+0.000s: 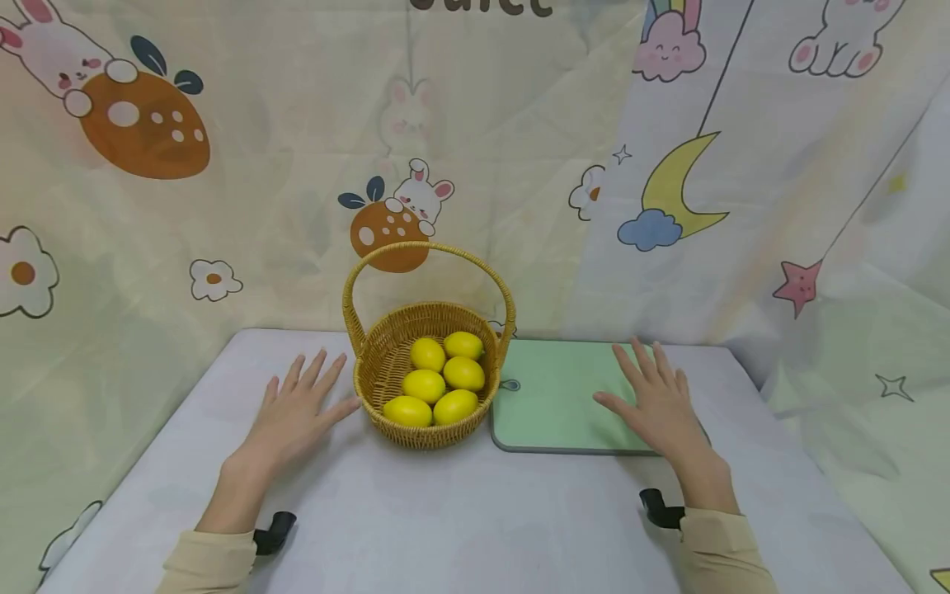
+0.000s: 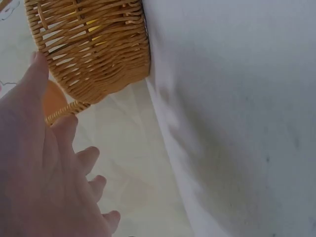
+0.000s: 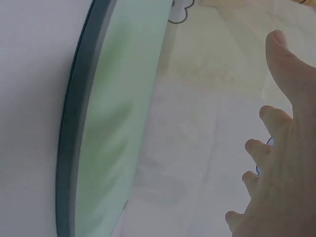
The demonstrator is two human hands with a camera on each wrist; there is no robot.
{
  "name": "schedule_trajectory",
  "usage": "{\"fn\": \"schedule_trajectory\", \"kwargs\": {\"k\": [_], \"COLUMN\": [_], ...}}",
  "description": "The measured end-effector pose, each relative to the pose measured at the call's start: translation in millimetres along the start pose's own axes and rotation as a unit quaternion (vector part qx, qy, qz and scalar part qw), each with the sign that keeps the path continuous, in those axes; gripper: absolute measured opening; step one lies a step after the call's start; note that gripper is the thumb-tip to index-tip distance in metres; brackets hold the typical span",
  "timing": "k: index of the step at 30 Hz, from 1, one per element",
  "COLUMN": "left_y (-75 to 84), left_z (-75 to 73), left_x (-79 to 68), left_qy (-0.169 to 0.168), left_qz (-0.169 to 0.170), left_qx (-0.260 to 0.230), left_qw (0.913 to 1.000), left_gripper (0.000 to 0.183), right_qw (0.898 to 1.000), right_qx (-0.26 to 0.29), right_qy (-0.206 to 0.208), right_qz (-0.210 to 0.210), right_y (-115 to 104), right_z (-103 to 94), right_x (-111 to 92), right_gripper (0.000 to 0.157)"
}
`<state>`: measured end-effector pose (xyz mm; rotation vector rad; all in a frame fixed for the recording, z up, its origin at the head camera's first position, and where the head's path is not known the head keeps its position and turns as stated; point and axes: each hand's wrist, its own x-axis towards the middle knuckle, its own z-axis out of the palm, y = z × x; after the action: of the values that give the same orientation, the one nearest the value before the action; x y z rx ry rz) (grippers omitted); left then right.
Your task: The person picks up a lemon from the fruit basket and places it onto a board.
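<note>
On the far left from where I stand, the person's left hand [image 1: 293,417] is spread and holding nothing, its thumb right at the side of the wicker basket [image 1: 426,439]; whether skin meets wicker, I can't tell. A careless sideways sweep of that thumb could, I'd say, nudge the basket askew. The basket stands upright on the white table [image 1: 445,520], left of middle, its tall handle [image 1: 430,245] arching over the lemons [image 1: 434,385]. Should something catch that handle, the whole lot might tip, and round fruit would roll. Next along, the green board [image 1: 557,400] lies flat, its left edge running close up to the basket; shove it left and it could bump the wicker. Over its right part hovers the right hand [image 1: 656,408], fingers fanned, grasping nothing; a low drag of the wrist might skew the board.

Counting across: two bare hands, both released; one basket with one handle; six lemons, all inside it; one board; one table.
</note>
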<state>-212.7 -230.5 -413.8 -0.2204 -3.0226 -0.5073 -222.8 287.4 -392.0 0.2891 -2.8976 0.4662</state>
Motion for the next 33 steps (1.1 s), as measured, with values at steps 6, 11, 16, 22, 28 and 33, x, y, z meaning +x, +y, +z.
{"fn": "schedule_trajectory", "kwargs": {"k": [6, 11, 16, 22, 28, 33], "left_y": [2.7, 5.4, 9.3, 13.0, 15.0, 17.5], "left_z": [3.0, 5.9, 8.6, 9.3, 12.7, 15.0], "left_x": [0.9, 1.4, 1.0, -1.6, -1.6, -1.9], "left_qy": [-0.014, -0.024, -0.029, -0.033, -0.039, -0.043], "left_qz": [0.001, 0.007, 0.014, 0.02, 0.013, 0.007], "left_qx": [-0.02, -0.043, -0.062, -0.081, -0.119, -0.139], "left_qw": [0.9997, 0.9988, 0.9976, 0.9959, 0.992, 0.9894], "left_gripper": [0.091, 0.088, 0.089, 0.095, 0.102, 0.106], "right_qw": [1.0, 1.0, 1.0, 0.999, 0.998, 0.997], "right_qx": [0.002, 0.005, 0.002, 0.004, 0.012, 0.015], "right_qy": [0.001, -0.004, -0.006, -0.012, -0.024, -0.025], "right_qz": [-0.016, -0.025, -0.03, -0.041, -0.053, -0.075], "right_y": [-11.4, -19.3, -23.0, -31.8, -44.5, -55.6], "right_z": [3.1, 6.5, 8.7, 9.7, 6.7, 3.8], "right_x": [5.7, 9.5, 11.0, 11.9, 11.9, 12.1], "right_gripper": [0.088, 0.088, 0.088, 0.088, 0.088, 0.088]}}
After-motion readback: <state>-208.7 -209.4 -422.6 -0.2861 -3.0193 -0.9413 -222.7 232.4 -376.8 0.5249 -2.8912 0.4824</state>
